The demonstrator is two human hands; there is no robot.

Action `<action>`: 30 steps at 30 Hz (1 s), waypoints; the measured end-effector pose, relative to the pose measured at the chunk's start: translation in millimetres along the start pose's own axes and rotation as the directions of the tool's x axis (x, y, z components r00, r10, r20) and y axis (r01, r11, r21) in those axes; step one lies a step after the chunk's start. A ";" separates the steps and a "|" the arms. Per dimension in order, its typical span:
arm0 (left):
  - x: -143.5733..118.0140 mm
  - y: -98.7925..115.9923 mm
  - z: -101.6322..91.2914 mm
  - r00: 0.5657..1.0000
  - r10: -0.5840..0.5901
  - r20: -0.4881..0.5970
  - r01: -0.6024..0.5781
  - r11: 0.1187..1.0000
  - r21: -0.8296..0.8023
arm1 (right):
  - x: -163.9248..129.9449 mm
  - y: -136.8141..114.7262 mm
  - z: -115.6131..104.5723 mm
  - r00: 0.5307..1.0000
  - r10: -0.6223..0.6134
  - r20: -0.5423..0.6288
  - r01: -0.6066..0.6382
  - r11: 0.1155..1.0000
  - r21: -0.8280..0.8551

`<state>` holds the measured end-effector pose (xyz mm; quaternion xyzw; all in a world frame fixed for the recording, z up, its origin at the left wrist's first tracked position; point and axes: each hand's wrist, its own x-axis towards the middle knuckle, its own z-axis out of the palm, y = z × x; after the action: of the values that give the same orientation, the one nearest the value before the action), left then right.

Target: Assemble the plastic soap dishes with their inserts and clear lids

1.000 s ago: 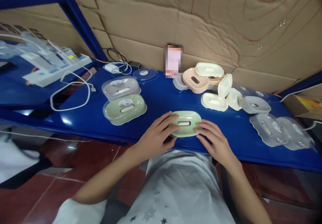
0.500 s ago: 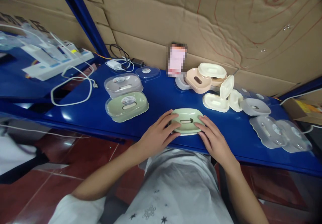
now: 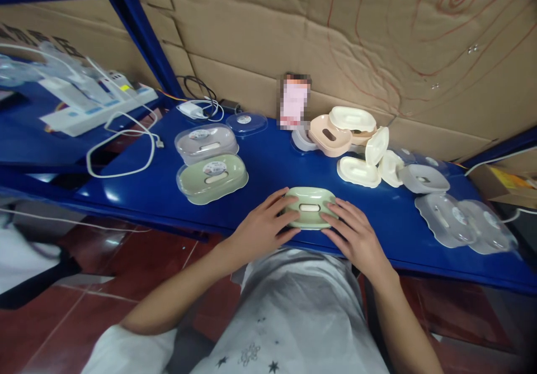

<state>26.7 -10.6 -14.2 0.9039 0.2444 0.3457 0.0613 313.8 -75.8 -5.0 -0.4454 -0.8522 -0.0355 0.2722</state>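
Blue metal shelf workbench against cardboard-lined wall.
Glossy blue shelf top runs left to right, blue steel upright slants at back left. Creased cardboard wall behind has red pen scrawls. Dark red tiled floor below, reflecting light. Second blue surface far left.

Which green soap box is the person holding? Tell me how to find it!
Look at the long blue shelf in front of the cardboard wall. At its near edge, right in the middle, the left hand and right hand press on a pale green soap dish. Unlike the other green one farther left, it has no clear lid or round sticker.
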 end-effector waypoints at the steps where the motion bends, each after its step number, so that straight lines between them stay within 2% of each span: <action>1: 0.1 0.2 0.1 1.000 0.002 0.001 -0.002 1.000 0.002 | -1.2 -0.1 0.2 1.000 0.000 0.000 0.000 1.000 0.000; 4: 0.5 0.8 0.4 1.000 -0.008 0.006 0.008 1.000 -0.002 | 0.5 1.5 -5.4 1.000 -0.002 0.020 0.002 1.000 0.028; 6: 0.7 0.9 0.3 1.000 -0.016 0.018 0.016 1.000 -0.011 | 14.9 2.8 -13.8 0.997 -0.040 0.062 0.036 0.997 0.067; 8: 0.6 0.6 -0.1 0.999 -0.026 0.033 0.027 0.999 -0.026 | 46.9 3.0 -20.8 0.990 -0.097 0.107 0.086 0.991 0.099; 11: 0.2 -0.3 -0.5 0.998 -0.044 0.052 0.047 0.997 -0.056 | 126.6 3.1 -11.4 0.970 -0.185 0.161 0.170 0.980 0.105; 14: -0.1 -0.5 -0.5 0.997 -0.052 0.054 0.056 0.996 -0.075 | 219.1 8.6 33.7 0.935 -0.246 0.256 0.235 0.969 0.074; 16: 0.0 -0.1 -0.7 0.998 -0.049 0.046 0.053 0.996 -0.077 | 269.3 15.2 75.1 0.917 -0.201 0.345 0.208 0.978 0.016; 19: 0.1 0.7 -1.4 0.998 -0.043 0.046 0.046 0.996 -0.072 | 310.9 23.7 126.2 0.908 -0.137 0.396 0.160 0.987 -0.026; 21: -0.5 0.8 -1.9 0.997 -0.049 0.064 0.053 0.996 -0.076 | 316.8 26.9 142.0 0.918 -0.130 0.373 0.154 0.988 -0.033; 23: -1.7 0.7 -2.4 0.995 -0.054 0.083 0.061 0.994 -0.087 | 311.0 28.5 142.9 0.929 -0.128 0.347 0.152 0.988 -0.043; 27: -4.3 1.0 -4.8 0.990 -0.032 0.137 0.048 0.992 -0.120 | 283.4 27.7 119.8 0.938 -0.105 0.329 0.134 0.989 -0.069; 30: -4.6 1.9 -8.3 0.989 -0.015 0.148 0.037 0.988 -0.149 | 254.9 24.0 96.8 0.927 -0.074 0.369 0.106 0.992 -0.068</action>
<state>19.0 -14.9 -10.2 0.9163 0.2242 0.2949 0.1521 174.6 156.5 34.7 -0.4161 -0.9051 -0.0014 0.0876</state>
